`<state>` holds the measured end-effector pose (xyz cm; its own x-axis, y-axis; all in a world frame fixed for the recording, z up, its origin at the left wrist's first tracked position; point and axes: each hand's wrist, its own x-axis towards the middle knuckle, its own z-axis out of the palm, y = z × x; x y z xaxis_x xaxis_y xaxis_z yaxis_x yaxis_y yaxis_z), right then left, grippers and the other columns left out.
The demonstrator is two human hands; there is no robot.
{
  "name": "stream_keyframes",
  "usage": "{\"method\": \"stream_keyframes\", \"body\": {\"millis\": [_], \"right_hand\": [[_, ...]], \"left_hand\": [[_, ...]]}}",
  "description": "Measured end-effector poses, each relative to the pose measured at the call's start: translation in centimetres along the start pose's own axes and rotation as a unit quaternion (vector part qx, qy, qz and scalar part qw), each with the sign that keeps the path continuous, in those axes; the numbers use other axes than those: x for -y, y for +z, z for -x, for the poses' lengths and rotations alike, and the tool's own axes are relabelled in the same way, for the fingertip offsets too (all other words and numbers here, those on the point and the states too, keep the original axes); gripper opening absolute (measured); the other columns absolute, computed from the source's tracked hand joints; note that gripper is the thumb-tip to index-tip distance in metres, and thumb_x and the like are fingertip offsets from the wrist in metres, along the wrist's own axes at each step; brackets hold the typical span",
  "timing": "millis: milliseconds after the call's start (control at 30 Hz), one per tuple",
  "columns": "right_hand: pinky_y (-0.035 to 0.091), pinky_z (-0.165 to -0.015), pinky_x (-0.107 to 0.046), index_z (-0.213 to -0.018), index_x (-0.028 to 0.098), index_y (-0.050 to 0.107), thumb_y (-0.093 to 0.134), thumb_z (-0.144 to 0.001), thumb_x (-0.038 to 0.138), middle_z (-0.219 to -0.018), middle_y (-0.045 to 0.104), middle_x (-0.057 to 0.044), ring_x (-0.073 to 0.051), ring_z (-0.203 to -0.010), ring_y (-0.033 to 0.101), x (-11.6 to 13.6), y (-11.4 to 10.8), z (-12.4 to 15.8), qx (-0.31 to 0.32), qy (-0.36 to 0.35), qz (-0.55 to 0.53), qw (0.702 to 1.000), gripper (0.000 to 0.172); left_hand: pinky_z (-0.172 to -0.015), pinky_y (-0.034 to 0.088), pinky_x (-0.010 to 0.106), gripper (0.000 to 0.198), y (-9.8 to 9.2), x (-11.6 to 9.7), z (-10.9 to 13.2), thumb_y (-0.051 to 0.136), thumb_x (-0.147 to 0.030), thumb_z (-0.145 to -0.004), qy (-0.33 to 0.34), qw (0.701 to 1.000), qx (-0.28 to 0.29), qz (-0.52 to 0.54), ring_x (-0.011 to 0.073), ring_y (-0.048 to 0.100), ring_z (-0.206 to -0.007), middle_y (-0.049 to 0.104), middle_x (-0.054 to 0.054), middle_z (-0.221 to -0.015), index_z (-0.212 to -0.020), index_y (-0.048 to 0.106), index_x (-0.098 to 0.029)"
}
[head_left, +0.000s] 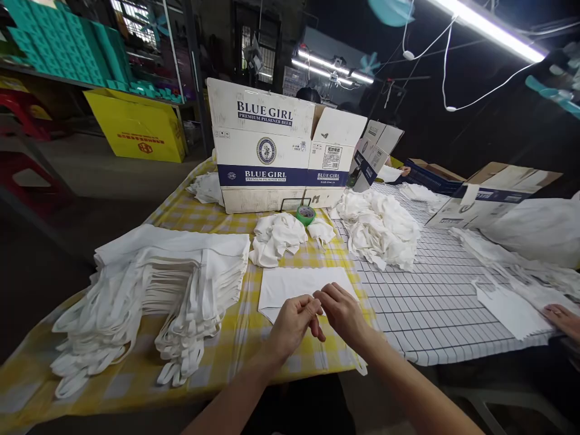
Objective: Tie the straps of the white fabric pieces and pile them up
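A flat white cloth bag (296,284) lies on the yellow checked tablecloth (235,344) right in front of me. My left hand (292,323) and my right hand (341,311) meet over its near edge, fingers curled and pinching together on the fabric. To the left sits a tall stack of folded white bags (167,272) with their long handles hanging toward the table edge. Beyond my hands lie small heaps of crumpled white cloth (274,237).
A Blue Girl beer carton (267,148) stands at the back, a green tape roll (306,214) before it. A bigger heap of white cloth (380,226) lies on the grid-patterned cloth (426,302). Another person's hand (562,319) rests at the right edge. More cartons (489,193) are behind.
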<state>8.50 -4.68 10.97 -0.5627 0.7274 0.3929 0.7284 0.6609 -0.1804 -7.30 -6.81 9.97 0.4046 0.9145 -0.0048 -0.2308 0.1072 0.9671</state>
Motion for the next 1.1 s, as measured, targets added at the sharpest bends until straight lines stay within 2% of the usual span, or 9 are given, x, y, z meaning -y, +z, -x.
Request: {"method": "stream_keyframes", "body": {"millis": [67, 167, 300, 400, 533, 767, 833, 967, 1100], "right_hand": [[0.041, -0.063, -0.025, -0.089, 0.02, 0.064, 0.039, -0.089, 0.016, -0.075, 0.055, -0.004, -0.015, -0.072, 0.051, -0.3, 1.0, 0.1, -0.024, 0.044, -0.063, 0.997, 0.026], [0.041, -0.06, -0.024, -0.092, 0.021, 0.066, 0.042, -0.087, 0.018, -0.076, 0.058, -0.004, -0.013, -0.067, 0.053, -0.8, 2.6, 0.3, -0.031, 0.119, -0.177, 0.977, 0.025], [0.044, -0.06, -0.024, -0.09, 0.019, 0.066, 0.045, -0.083, 0.022, -0.075, 0.062, -0.003, -0.014, -0.065, 0.056, -1.6, 5.6, 1.1, -0.001, 0.209, -0.298, 0.932, 0.022], [0.046, -0.058, -0.025, -0.089, 0.017, 0.065, 0.047, -0.079, 0.024, -0.072, 0.063, -0.003, -0.014, -0.062, 0.057, -2.2, 7.9, 1.7, 0.005, 0.264, -0.355, 0.897, 0.022], [0.045, -0.056, -0.025, -0.086, 0.015, 0.065, 0.049, -0.077, 0.029, -0.069, 0.063, -0.004, -0.015, -0.06, 0.056, -2.6, 9.7, 2.1, 0.001, 0.305, -0.354, 0.884, 0.023], [0.04, -0.052, -0.023, -0.08, 0.015, 0.063, 0.049, -0.077, 0.033, -0.064, 0.06, -0.002, -0.013, -0.057, 0.051, -2.4, 10.1, 1.2, 0.012, 0.304, -0.358, 0.883, 0.023], [0.039, -0.053, -0.022, -0.08, 0.016, 0.063, 0.048, -0.077, 0.032, -0.065, 0.06, -0.002, -0.012, -0.057, 0.05, -2.4, 10.1, 0.9, 0.017, 0.295, -0.353, 0.887, 0.022], [0.039, -0.053, -0.021, -0.08, 0.015, 0.061, 0.046, -0.078, 0.03, -0.064, 0.059, -0.001, -0.012, -0.056, 0.049, -2.5, 10.2, 0.4, 0.039, 0.278, -0.34, 0.898, 0.022], [0.039, -0.053, -0.021, -0.081, 0.015, 0.06, 0.043, -0.078, 0.028, -0.065, 0.06, -0.001, -0.012, -0.057, 0.05, -2.5, 10.3, 0.3, 0.044, 0.27, -0.325, 0.905, 0.022]], "left_hand": [[-0.072, 0.045, 0.031, 0.027, -1.6, 0.9, -0.5, 0.042, -0.04, -0.087, 0.038, 0.992, -0.041, -0.111, 0.0169, 0.061, -0.068, 0.058, 0.0, -0.064, -0.078, 0.054, -0.017], [-0.083, 0.041, 0.033, 0.012, -4.7, 3.3, -1.6, 0.057, -0.026, -0.078, 0.094, 0.931, -0.083, -0.342, 0.0194, 0.056, -0.09, 0.059, 0.003, -0.091, -0.088, 0.058, -0.019], [-0.087, 0.041, 0.033, 0.031, -7.2, 6.6, -3.3, 0.062, -0.015, -0.071, 0.124, 0.852, -0.004, -0.508, 0.0201, 0.051, -0.098, 0.054, 0.004, -0.102, -0.101, 0.056, -0.021], [-0.083, 0.044, 0.03, 0.021, -7.9, 7.7, -4.1, 0.058, -0.017, -0.077, 0.125, 0.819, 0.037, -0.56, 0.0181, 0.053, -0.096, 0.053, 0.003, -0.101, -0.097, 0.056, -0.021], [-0.083, 0.045, 0.029, 0.013, -8.5, 8.1, -4.6, 0.047, -0.013, -0.083, 0.131, 0.773, 0.073, -0.616, 0.0176, 0.053, -0.098, 0.054, 0.005, -0.101, -0.092, 0.055, -0.019], [-0.08, 0.046, 0.028, 0.009, -9.6, 8.0, -4.7, 0.055, -0.02, -0.079, 0.16, 0.76, 0.119, -0.618, 0.0177, 0.054, -0.097, 0.053, 0.005, -0.106, -0.088, 0.055, -0.019], [-0.078, 0.046, 0.027, 0.007, -9.7, 7.9, -4.8, 0.053, -0.017, -0.08, 0.165, 0.752, 0.125, -0.626, 0.0175, 0.054, -0.095, 0.054, 0.005, -0.102, -0.086, 0.056, -0.019], [-0.078, 0.046, 0.029, 0.019, -9.3, 8.1, -4.8, 0.043, -0.006, -0.081, 0.165, 0.74, 0.116, -0.641, 0.018, 0.054, -0.091, 0.056, 0.006, -0.093, -0.087, 0.057, -0.017], [-0.084, 0.044, 0.031, 0.02, -8.9, 8.2, -4.7, 0.042, -0.009, -0.084, 0.168, 0.765, 0.082, -0.616, 0.0182, 0.052, -0.095, 0.056, 0.007, -0.097, -0.088, 0.06, -0.017]]}}
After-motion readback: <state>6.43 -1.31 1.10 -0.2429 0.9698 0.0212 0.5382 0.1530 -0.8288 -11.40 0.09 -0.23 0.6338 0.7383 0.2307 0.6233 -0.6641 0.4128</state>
